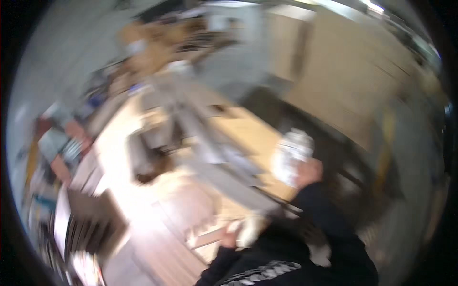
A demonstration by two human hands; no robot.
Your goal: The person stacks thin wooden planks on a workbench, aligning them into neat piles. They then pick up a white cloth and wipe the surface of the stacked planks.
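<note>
Motion blurs the whole head view. My right hand [309, 172] reaches over the right edge of the worktable and grips a white crumpled wad [292, 155], perhaps cloth or thin plastic. Closer to my body, my left hand [229, 237] is low over the near part of the table, its fingers smeared. Right beside it is a white rounded thing [250, 230] whose kind I cannot make out; whether the hand touches it is unclear. Long grey-brown strips [229, 183] lie across the light wooden tabletop [243, 131] between and beyond my hands.
Large cardboard boxes [343, 71] stand beyond the table at the right, above a dark low structure [329, 138]. A person [64, 145] in a light top is at the table's left side. Stacked brown pieces [90, 217] and a brown block-like bundle [148, 155] sit on the left.
</note>
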